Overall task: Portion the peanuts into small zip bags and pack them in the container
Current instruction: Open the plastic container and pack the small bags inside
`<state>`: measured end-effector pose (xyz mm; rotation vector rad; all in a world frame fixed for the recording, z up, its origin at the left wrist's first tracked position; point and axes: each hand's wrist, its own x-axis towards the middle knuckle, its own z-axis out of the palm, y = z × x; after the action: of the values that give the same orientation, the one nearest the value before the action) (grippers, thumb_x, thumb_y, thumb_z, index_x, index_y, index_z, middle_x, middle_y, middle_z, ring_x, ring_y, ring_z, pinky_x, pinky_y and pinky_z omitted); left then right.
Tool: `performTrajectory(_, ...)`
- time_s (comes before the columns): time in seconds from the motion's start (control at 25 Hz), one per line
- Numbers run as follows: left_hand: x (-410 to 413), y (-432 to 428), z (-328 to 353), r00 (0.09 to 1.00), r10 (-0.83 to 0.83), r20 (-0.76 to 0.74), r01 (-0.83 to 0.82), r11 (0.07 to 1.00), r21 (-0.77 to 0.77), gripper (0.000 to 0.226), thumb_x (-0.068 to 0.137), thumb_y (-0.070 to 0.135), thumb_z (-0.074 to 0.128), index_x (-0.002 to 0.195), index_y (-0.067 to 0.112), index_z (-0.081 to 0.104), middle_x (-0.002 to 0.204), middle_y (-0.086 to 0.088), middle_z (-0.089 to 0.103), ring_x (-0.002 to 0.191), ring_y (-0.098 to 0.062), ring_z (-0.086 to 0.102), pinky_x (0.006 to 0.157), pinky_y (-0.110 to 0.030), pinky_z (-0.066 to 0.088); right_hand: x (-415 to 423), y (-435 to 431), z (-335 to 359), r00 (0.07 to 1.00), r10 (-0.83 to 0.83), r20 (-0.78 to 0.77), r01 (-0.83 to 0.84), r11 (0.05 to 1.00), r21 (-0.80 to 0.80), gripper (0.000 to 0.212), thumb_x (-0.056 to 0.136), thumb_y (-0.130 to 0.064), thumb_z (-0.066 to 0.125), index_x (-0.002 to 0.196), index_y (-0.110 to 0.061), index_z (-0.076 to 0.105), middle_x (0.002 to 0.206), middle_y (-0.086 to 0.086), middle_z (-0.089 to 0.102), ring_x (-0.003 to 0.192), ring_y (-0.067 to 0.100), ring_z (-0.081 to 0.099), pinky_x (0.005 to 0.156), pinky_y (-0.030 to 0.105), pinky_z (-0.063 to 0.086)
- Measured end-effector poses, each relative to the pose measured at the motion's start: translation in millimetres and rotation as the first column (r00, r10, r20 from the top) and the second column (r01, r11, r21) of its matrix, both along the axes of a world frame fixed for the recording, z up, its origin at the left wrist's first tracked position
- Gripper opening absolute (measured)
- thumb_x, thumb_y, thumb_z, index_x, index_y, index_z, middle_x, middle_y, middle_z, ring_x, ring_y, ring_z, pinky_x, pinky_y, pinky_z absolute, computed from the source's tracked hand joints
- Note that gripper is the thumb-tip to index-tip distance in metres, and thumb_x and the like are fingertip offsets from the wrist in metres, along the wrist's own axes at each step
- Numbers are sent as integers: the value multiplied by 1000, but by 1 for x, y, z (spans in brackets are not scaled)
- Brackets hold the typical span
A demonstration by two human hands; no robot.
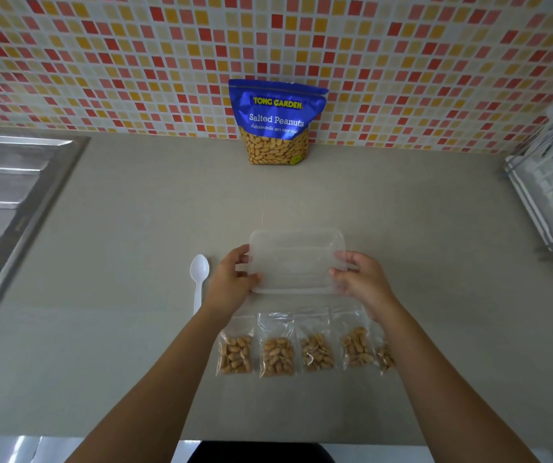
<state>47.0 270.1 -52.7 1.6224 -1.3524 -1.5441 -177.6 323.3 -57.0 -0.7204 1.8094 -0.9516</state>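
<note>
Your left hand [231, 279] and right hand [362, 282] hold the clear container [296, 259] by its short ends, just above the frame's centre.

Each hand has thumb and curled fingers clamped on one end. That keeps the box level and its middle free, probably so you can open it or square it up for packing. I cannot tell whether a lid is on or whether the box touches the counter [118, 262]. Five filled zip bags [276, 355] lie in a row just below the container, tops toward it, handy for loading; your right forearm hides part of the last. The white spoon [198, 279] lies just left of your left hand. The big peanut bag [276, 121] stands against the tiled wall at upper centre, out of your way.
</note>
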Motion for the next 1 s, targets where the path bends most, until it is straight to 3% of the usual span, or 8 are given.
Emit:
performTrajectory(0.08, 1, -2, -2, 1000, -16, -10, 16, 1000, 24, 65, 81, -2, 62, 137, 23, 40, 108, 12, 52, 84, -9, 56, 73, -25, 52, 0, 0, 3, 1000, 14, 9, -14, 1000, 7, 37, 82, -6, 66, 117, -17, 58, 116, 12, 60, 94, 20, 62, 54, 20, 48)
performTrajectory(0.2, 4, -12, -6, 997, -38, -66, 45, 994, 98, 80, 74, -9, 62, 141, 26, 35, 116, 4, 48, 93, -19, 55, 79, -34, 53, 0, 0, 5, 999, 34, 19, -34, 999, 7, 39, 83, -4, 65, 119, -15, 57, 117, 12, 61, 91, 19, 62, 53, 19, 46)
performTrajectory(0.36, 5, -22, -2, 989, -93, -115, 108, 986, 131, 79, 73, -17, 57, 134, 30, 39, 102, 3, 44, 80, -14, 53, 54, -20, 46, 2, 1, 7, 999, 31, 12, -31, 999, 21, 40, 83, -4, 65, 120, -14, 56, 115, 10, 61, 89, 17, 62, 53, 19, 46)
performTrajectory(0.48, 5, -25, 2, 982, -164, -95, 175, 976, 128, 86, 74, -18, 55, 136, 38, 33, 101, 1, 40, 69, -14, 50, 50, -19, 45, 3, 2, 9, 999, 29, 37, -29, 1000, 3, 40, 84, -2, 63, 122, -14, 56, 111, 0, 57, 89, 17, 61, 58, 22, 49)
performTrajectory(0.64, 6, -35, 12, 963, -268, -32, 270, 951, 148, 85, 68, -19, 58, 128, 37, 39, 101, -3, 39, 68, -19, 50, 53, -23, 49, 3, 3, 9, 999, 5, 52, -6, 1000, 11, 38, 83, -4, 63, 119, -15, 57, 103, -7, 58, 83, 13, 61, 66, 28, 51)
performTrajectory(0.76, 7, -40, 15, 947, -320, -14, 318, 937, 141, 82, 65, -20, 63, 121, 34, 40, 106, -6, 40, 72, -23, 53, 57, -28, 54, 2, 2, 8, 999, -5, 34, 4, 1000, 29, 38, 84, -14, 65, 122, -14, 57, 113, -2, 59, 83, 9, 61, 66, 28, 53)
performTrajectory(0.92, 3, -42, 14, 931, -351, 97, 343, 935, 94, 95, 64, -15, 70, 139, 26, 31, 119, -8, 35, 82, -24, 52, 62, -31, 54, 1, 1, 8, 1000, -22, 10, 22, 999, 29, 37, 86, -31, 63, 120, -17, 59, 119, -2, 62, 93, 7, 61, 70, 30, 55)
performTrajectory(1.0, 0, -42, 16, 912, -390, 125, 380, 920, 98, 96, 66, -14, 68, 140, 33, 30, 117, -7, 34, 85, -24, 52, 62, -28, 54, 3, 1, 11, 1000, -19, -9, 19, 998, 68, 51, 77, -51, 64, 116, -18, 62, 118, -1, 64, 101, 13, 61, 79, 36, 56)
